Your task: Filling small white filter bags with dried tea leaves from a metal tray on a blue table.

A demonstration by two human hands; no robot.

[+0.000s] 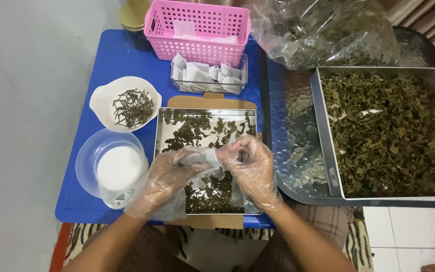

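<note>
A: What's in the hands?

B: A small white paper pouch point(203, 158), held over the steel tray point(163, 132) of dried leaves. The left hand point(164, 179), in a clear plastic glove, pinches one side; the right hand point(251, 163), gloved too, has its fingers closed on the other side.

A: And around the tray?

B: Just left of it sits a small scale point(122, 196) with a clear bowl point(89, 156) on top. Behind that, a white dish point(101, 98) of dark sticks. Behind the tray, a clear box point(242, 75) of empty pouches, then a pink basket point(197, 48). To the tray's right, a big steel pan point(323, 131) of dried leaves, with a plastic bag point(323, 30) of leaves behind it.
</note>
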